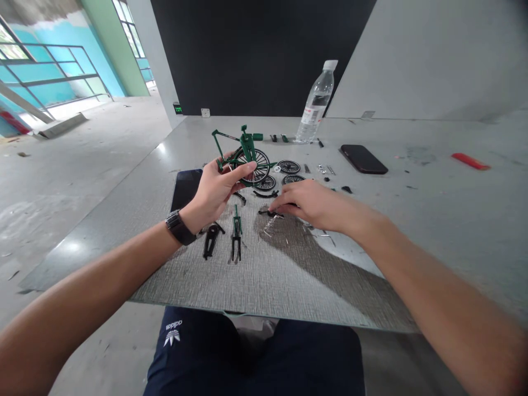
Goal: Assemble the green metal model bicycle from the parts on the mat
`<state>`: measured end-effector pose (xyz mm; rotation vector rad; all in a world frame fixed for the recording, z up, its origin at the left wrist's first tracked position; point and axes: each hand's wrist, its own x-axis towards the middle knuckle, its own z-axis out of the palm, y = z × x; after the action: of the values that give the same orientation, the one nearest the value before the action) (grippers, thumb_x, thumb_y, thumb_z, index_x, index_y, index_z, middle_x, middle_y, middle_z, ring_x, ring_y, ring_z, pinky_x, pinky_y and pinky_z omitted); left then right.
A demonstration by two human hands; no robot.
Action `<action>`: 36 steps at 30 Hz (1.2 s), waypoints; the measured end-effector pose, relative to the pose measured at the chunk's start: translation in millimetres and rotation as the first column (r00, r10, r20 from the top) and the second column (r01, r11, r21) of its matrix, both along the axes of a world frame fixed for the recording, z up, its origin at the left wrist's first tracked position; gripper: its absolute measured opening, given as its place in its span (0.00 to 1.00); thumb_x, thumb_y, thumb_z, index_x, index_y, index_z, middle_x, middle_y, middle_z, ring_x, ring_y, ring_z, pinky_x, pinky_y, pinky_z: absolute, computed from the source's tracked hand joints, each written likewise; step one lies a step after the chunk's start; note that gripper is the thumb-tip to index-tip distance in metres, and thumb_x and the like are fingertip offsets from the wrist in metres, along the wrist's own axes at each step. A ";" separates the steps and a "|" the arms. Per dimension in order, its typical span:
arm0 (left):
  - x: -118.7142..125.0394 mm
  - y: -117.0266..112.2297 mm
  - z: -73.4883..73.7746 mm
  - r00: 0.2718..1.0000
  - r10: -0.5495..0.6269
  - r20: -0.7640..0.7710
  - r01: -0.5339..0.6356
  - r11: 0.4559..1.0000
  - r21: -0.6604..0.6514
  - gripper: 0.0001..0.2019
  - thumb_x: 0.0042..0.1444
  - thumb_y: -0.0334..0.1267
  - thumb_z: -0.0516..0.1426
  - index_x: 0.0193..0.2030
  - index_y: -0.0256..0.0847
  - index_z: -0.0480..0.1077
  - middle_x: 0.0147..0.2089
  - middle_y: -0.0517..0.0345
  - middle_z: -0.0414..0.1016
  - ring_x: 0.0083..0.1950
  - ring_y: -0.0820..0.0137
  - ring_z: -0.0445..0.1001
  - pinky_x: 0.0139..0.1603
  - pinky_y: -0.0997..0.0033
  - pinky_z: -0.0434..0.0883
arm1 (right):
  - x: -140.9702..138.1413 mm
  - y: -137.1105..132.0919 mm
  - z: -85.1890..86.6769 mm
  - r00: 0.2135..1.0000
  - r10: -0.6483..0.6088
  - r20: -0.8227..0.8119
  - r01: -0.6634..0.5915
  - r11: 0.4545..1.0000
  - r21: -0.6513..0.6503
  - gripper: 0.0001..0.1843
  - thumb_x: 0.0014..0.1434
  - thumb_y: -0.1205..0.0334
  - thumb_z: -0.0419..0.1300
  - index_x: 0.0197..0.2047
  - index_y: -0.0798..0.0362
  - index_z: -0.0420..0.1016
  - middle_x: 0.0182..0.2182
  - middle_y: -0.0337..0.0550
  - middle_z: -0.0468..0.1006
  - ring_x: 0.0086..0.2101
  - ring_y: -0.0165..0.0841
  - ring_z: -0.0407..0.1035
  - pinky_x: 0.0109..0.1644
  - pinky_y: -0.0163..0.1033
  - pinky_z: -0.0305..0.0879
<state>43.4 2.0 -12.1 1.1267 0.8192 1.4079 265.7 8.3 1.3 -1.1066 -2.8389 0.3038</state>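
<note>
My left hand [218, 190] is closed around a green model bicycle frame [247, 146] with one spoked wheel on it, held up above the table. My right hand [303, 201] reaches down to the table, fingertips together at a small black part [270, 212]; whether they grip it is hard to see. Just below those fingers lie small silvery pieces [272, 225]. A green and black fork piece [236, 236] and a black part [212, 240] rest nearer to me. Loose spoked wheels [289, 166] lie beyond my right hand.
A water bottle [315, 104] stands at the back of the table [247, 286]. To the right are a black phone [363, 158] and a red object [470, 160]. A dark flat object [185, 190] lies behind my left wrist. Small parts are scattered mid-table.
</note>
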 end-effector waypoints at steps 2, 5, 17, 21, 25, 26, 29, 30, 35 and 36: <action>-0.1 -0.1 -0.2 1.000 -0.003 0.010 0.003 1.000 -0.005 0.14 0.48 0.37 0.71 0.39 0.37 0.74 0.36 0.58 0.78 0.36 0.75 0.76 0.38 0.75 0.72 | -1.2 -0.5 0.0 1.000 -0.002 -0.009 0.002 1.000 0.003 0.18 0.69 0.62 0.53 0.49 0.48 0.85 0.41 0.50 0.82 0.38 0.39 0.74 0.43 0.45 0.67; -0.1 -0.3 -0.4 1.000 0.001 0.005 -0.001 1.000 -0.016 0.14 0.48 0.37 0.71 0.38 0.37 0.74 0.36 0.58 0.78 0.36 0.75 0.76 0.37 0.75 0.72 | -1.8 -0.4 -0.8 1.000 -0.012 -0.023 0.012 1.000 -0.004 0.18 0.69 0.61 0.53 0.49 0.49 0.85 0.41 0.51 0.82 0.38 0.38 0.74 0.42 0.44 0.67; 1.3 1.9 0.0 0.999 0.026 -0.023 -0.026 1.000 0.007 0.12 0.51 0.38 0.69 0.38 0.39 0.73 0.36 0.57 0.77 0.37 0.73 0.76 0.40 0.72 0.73 | -1.9 -9.3 15.2 0.944 -0.029 -0.330 0.071 0.991 0.116 0.16 0.70 0.53 0.55 0.51 0.45 0.83 0.41 0.46 0.82 0.37 0.37 0.74 0.42 0.43 0.66; 2.5 1.7 -1.1 0.989 0.026 -0.144 -0.018 0.998 0.057 0.10 0.53 0.38 0.67 0.40 0.38 0.74 0.34 0.56 0.76 0.36 0.72 0.74 0.41 0.69 0.72 | -5.0 -14.4 16.5 0.896 -0.104 -0.432 0.193 0.967 0.168 0.17 0.70 0.53 0.54 0.52 0.44 0.83 0.40 0.46 0.82 0.34 0.35 0.71 0.38 0.43 0.65; 3.6 2.3 -4.4 0.969 0.024 -0.245 0.007 0.992 0.124 0.11 0.54 0.39 0.66 0.42 0.37 0.76 0.36 0.53 0.78 0.38 0.70 0.75 0.43 0.67 0.71 | -7.4 -14.5 11.5 0.871 -0.135 -0.472 0.260 0.943 0.209 0.17 0.70 0.54 0.54 0.51 0.46 0.84 0.40 0.46 0.81 0.33 0.34 0.70 0.38 0.42 0.64; 3.8 2.5 -5.2 0.965 0.022 -0.263 0.014 0.991 0.135 0.11 0.55 0.39 0.65 0.42 0.37 0.76 0.37 0.53 0.78 0.38 0.69 0.75 0.43 0.67 0.71 | -8.0 -14.5 10.8 0.868 -0.139 -0.477 0.266 0.941 0.210 0.17 0.70 0.54 0.55 0.51 0.47 0.84 0.39 0.46 0.81 0.33 0.34 0.70 0.38 0.42 0.64; 3.8 3.0 -6.5 0.958 0.024 -0.286 0.022 0.988 0.155 0.11 0.55 0.39 0.65 0.43 0.37 0.76 0.37 0.53 0.79 0.38 0.69 0.75 0.43 0.67 0.71 | -8.4 -14.0 11.3 0.863 -0.154 -0.480 0.272 0.944 0.187 0.17 0.70 0.54 0.55 0.50 0.48 0.84 0.39 0.47 0.82 0.32 0.34 0.70 0.38 0.42 0.64; 3.6 3.1 -6.5 0.958 0.031 -0.286 0.016 0.987 0.160 0.10 0.55 0.39 0.65 0.42 0.37 0.76 0.37 0.53 0.79 0.38 0.70 0.75 0.43 0.67 0.71 | -7.9 -13.2 11.8 0.869 -0.151 -0.471 0.260 0.950 0.175 0.17 0.69 0.53 0.56 0.50 0.48 0.84 0.39 0.47 0.82 0.33 0.34 0.71 0.38 0.42 0.64; 1.5 4.6 -6.0 0.965 0.106 -0.240 -0.065 0.983 0.174 0.07 0.55 0.38 0.65 0.37 0.39 0.75 0.34 0.55 0.77 0.37 0.70 0.74 0.41 0.68 0.70 | -1.6 -3.2 8.0 0.965 -0.059 -0.257 0.074 0.996 0.050 0.15 0.68 0.55 0.56 0.48 0.47 0.85 0.40 0.45 0.83 0.38 0.36 0.74 0.44 0.43 0.66; 1.0 5.0 -6.0 0.966 0.114 -0.232 -0.075 0.983 0.169 0.08 0.54 0.39 0.65 0.37 0.39 0.75 0.34 0.55 0.77 0.37 0.70 0.74 0.42 0.68 0.70 | -0.3 -0.8 5.7 0.976 -0.052 -0.213 0.057 0.998 0.018 0.15 0.68 0.57 0.56 0.48 0.47 0.85 0.41 0.45 0.83 0.40 0.37 0.75 0.45 0.43 0.66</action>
<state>44.4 7.0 -18.2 1.4181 0.9552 1.4538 265.4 7.4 7.0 -1.0752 -2.6140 0.3604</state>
